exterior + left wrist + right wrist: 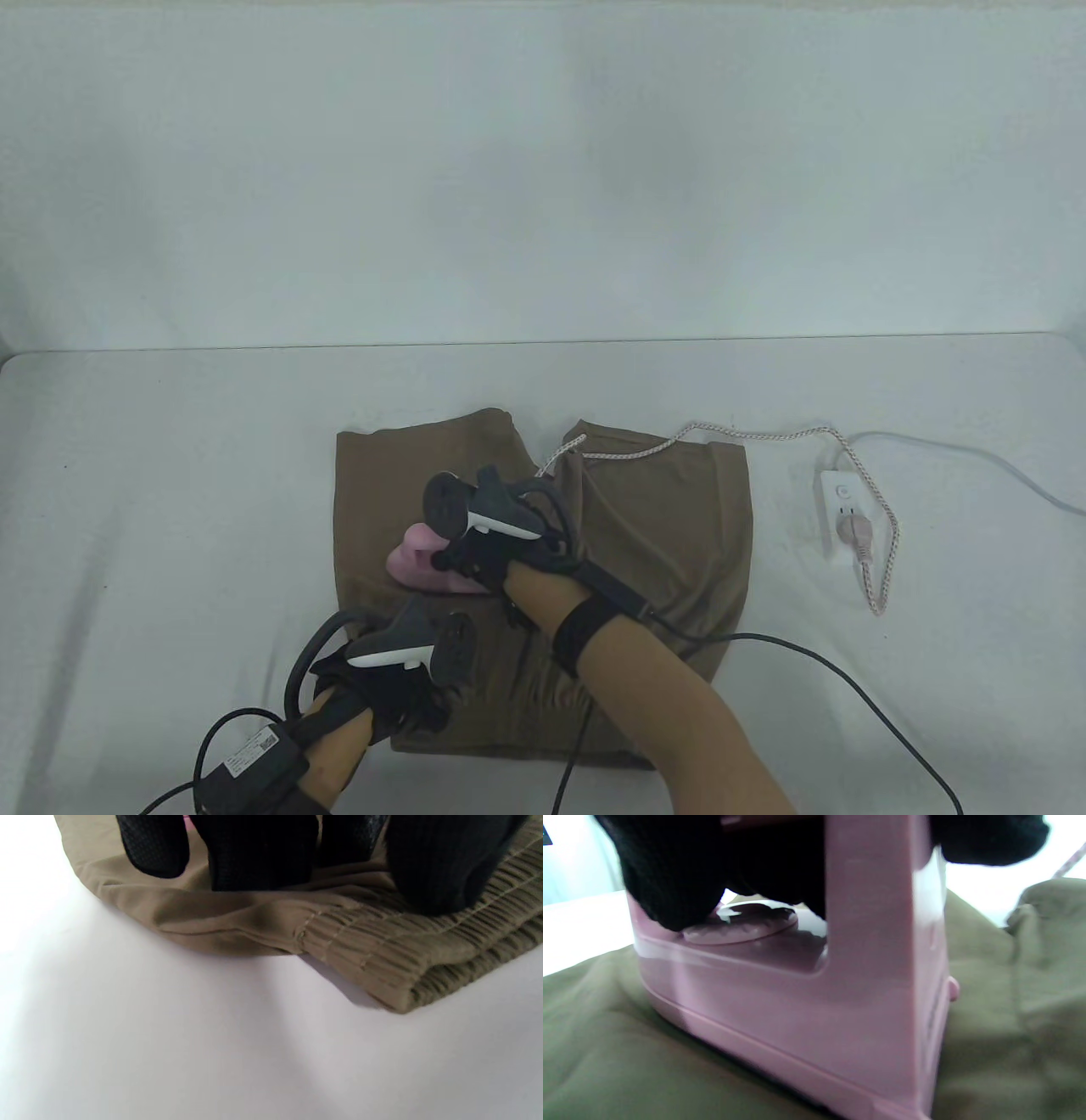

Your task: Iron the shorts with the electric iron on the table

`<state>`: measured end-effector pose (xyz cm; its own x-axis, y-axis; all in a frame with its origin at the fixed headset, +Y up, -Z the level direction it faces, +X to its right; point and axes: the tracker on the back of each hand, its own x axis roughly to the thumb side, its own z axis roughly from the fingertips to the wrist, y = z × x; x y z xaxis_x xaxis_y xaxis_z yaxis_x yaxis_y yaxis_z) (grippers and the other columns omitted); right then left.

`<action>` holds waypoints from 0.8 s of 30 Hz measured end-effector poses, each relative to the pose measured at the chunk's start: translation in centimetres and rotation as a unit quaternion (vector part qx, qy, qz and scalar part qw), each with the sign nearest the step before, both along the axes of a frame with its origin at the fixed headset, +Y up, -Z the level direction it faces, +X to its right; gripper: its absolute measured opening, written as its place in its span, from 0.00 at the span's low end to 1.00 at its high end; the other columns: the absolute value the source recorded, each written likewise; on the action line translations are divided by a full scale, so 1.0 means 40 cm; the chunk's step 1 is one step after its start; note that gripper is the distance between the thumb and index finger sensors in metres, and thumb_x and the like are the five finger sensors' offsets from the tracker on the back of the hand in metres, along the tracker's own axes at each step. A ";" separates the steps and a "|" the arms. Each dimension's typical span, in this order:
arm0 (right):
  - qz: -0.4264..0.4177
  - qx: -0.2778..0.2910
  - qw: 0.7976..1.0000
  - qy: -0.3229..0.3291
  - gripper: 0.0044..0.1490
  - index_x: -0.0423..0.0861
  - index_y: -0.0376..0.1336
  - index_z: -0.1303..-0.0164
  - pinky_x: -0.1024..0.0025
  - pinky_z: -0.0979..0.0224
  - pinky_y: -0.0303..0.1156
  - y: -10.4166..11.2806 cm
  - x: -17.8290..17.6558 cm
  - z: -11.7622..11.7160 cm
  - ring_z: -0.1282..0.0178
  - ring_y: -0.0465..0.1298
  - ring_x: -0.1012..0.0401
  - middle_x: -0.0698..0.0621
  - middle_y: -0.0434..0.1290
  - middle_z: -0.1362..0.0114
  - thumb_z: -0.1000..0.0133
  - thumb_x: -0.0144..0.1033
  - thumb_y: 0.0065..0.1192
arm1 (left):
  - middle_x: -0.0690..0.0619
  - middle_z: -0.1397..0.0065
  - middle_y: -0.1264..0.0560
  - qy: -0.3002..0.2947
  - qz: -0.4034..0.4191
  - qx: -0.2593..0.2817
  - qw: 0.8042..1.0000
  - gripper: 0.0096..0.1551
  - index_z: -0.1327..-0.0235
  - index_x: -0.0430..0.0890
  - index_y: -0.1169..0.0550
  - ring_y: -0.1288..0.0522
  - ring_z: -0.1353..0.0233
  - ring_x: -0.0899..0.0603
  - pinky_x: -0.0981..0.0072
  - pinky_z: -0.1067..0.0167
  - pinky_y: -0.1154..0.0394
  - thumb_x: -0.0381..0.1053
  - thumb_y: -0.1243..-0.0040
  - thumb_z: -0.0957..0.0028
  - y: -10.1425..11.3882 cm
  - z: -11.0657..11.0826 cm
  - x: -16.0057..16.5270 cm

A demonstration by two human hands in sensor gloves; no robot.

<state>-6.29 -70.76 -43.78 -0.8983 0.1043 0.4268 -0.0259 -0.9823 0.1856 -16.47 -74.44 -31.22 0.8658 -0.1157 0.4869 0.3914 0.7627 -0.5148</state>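
Olive-brown shorts (670, 526) lie flat on the white table (170, 509), the elastic waistband (407, 955) toward the near edge. A pink electric iron (420, 567) sits sole down on the left leg of the shorts (1009, 993). My right hand (488, 556) grips the iron's handle (874, 899) from above. My left hand (399, 705) rests on the shorts at the waistband's near left corner, its gloved fingers (263, 857) pressing the fabric down.
The iron's braided cord (764, 435) runs across the right leg to a white power strip (842, 509) at the right, where its pink plug (853, 533) is inserted. Black glove cables (848, 688) trail off the near edge.
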 end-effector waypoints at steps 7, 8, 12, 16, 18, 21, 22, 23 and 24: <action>0.002 -0.011 1.000 -0.025 0.34 0.64 0.66 0.34 0.55 0.55 0.79 0.001 0.099 0.014 0.52 0.83 0.67 0.65 0.79 0.48 0.51 0.60 0.75 | 0.53 0.19 0.38 -0.001 0.000 0.000 1.000 0.43 0.22 0.60 0.39 0.30 0.24 0.41 0.36 0.25 0.37 0.67 0.36 0.50 0.000 0.000 0.000; 0.003 -0.012 1.000 -0.028 0.34 0.64 0.66 0.34 0.55 0.55 0.79 0.002 0.113 0.016 0.52 0.83 0.67 0.65 0.79 0.48 0.51 0.60 0.75 | 0.53 0.19 0.38 -0.001 0.000 0.000 1.000 0.43 0.22 0.60 0.39 0.30 0.24 0.42 0.36 0.25 0.37 0.67 0.36 0.50 0.000 0.000 0.000; 0.014 -0.014 0.999 -0.035 0.34 0.64 0.66 0.34 0.55 0.55 0.79 0.010 0.143 0.020 0.52 0.83 0.66 0.65 0.79 0.48 0.51 0.60 0.75 | 0.53 0.19 0.38 -0.002 0.001 0.000 1.000 0.43 0.22 0.60 0.39 0.30 0.24 0.41 0.36 0.25 0.37 0.67 0.36 0.50 0.002 0.001 -0.001; 0.010 -0.016 0.999 -0.040 0.34 0.64 0.66 0.34 0.55 0.54 0.79 0.009 0.155 0.020 0.52 0.83 0.66 0.65 0.79 0.48 0.51 0.60 0.75 | 0.53 0.19 0.38 -0.003 0.001 -0.001 1.000 0.43 0.22 0.60 0.39 0.30 0.24 0.41 0.36 0.25 0.37 0.67 0.36 0.50 0.002 0.001 0.000; 0.007 -0.014 0.999 -0.040 0.35 0.64 0.66 0.34 0.55 0.55 0.79 0.009 0.152 0.021 0.52 0.83 0.66 0.65 0.79 0.48 0.51 0.60 0.75 | 0.53 0.19 0.38 -0.003 0.001 -0.001 1.000 0.43 0.22 0.60 0.39 0.30 0.24 0.41 0.36 0.25 0.37 0.67 0.36 0.50 0.002 0.001 0.000; 0.005 -0.009 0.999 -0.032 0.35 0.64 0.66 0.34 0.56 0.55 0.79 0.008 0.131 0.022 0.53 0.83 0.67 0.65 0.79 0.48 0.51 0.60 0.75 | 0.53 0.19 0.38 -0.003 0.001 -0.001 1.000 0.43 0.22 0.60 0.39 0.30 0.24 0.41 0.36 0.25 0.37 0.67 0.36 0.50 0.002 0.001 0.000; 0.004 -0.008 1.000 -0.026 0.35 0.64 0.66 0.34 0.56 0.55 0.79 0.007 0.119 0.024 0.53 0.83 0.67 0.65 0.79 0.48 0.51 0.60 0.75 | 0.53 0.19 0.38 -0.003 0.000 -0.001 1.000 0.43 0.22 0.60 0.39 0.30 0.24 0.41 0.36 0.25 0.37 0.67 0.36 0.50 0.002 0.001 0.000; 0.004 -0.008 1.000 -0.022 0.35 0.64 0.66 0.34 0.56 0.55 0.79 0.007 0.111 0.025 0.53 0.83 0.67 0.65 0.79 0.48 0.51 0.60 0.75 | 0.53 0.19 0.38 -0.003 0.000 -0.001 1.000 0.43 0.22 0.60 0.39 0.30 0.24 0.41 0.36 0.25 0.37 0.67 0.36 0.50 0.002 0.001 0.000; 0.001 -0.010 1.000 -0.014 0.35 0.64 0.66 0.34 0.56 0.55 0.79 0.006 0.095 0.028 0.53 0.83 0.67 0.65 0.79 0.48 0.51 0.60 0.76 | 0.53 0.18 0.38 -0.003 0.000 -0.001 1.000 0.43 0.22 0.60 0.39 0.30 0.24 0.41 0.36 0.25 0.37 0.67 0.36 0.49 0.002 0.001 0.000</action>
